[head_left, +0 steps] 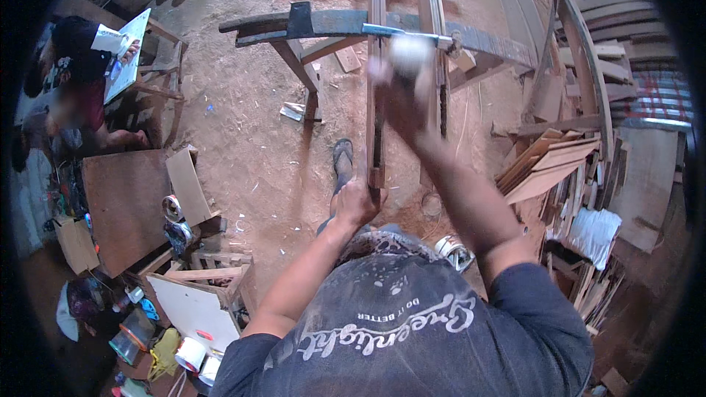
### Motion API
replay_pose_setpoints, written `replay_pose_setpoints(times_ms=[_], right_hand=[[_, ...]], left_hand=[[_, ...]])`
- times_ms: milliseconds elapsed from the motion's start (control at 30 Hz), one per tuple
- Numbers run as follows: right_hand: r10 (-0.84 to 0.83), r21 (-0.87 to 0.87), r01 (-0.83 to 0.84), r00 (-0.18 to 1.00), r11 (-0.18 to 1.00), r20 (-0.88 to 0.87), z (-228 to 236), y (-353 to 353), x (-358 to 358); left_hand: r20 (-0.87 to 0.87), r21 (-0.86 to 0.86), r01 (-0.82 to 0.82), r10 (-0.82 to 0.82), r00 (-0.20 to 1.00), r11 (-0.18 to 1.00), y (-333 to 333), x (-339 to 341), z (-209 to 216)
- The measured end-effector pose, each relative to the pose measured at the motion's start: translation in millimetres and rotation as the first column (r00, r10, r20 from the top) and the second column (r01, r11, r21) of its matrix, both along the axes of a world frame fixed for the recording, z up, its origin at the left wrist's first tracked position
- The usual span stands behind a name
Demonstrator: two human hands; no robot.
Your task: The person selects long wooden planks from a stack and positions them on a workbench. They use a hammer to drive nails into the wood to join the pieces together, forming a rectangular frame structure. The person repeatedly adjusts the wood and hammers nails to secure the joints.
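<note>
Head view: centre, my left fingers (360, 197) wrap round a wooden strip (372, 132); upper centre, I cannot tell if my blurred right fingers (422, 85) grip the white object (413, 53).

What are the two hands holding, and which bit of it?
The left hand grips the near end of a long, brown, grooved wooden bar. The blurred right hand is at a whitish, rounded thing; its hold can't be told.
</note>
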State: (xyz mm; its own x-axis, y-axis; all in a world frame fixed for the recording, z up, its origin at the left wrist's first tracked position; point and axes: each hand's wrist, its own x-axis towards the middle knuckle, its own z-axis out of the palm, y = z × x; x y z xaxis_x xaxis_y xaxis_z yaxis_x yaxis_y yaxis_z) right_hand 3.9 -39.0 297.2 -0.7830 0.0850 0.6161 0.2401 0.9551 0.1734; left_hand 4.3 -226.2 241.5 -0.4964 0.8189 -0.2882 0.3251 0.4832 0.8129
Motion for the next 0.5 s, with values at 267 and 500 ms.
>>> replay_pose_setpoints(times_ms=[267,500], right_hand=[[-0.005,-0.747,-0.278,0.936,0.604,-0.353,32.5,-16.4,1.7],[-0.034,-0.653,-0.260,0.915,0.711,-0.401,8.0,-16.7,-2.6]], left_hand=[[-0.064,0.018,-0.010,0.011,0.998,1.000,-2.0,1.0,-19.8],[-0.079,0.030,0.003,-0.001,0.997,1.000,-2.5,1.8,-26.3]])
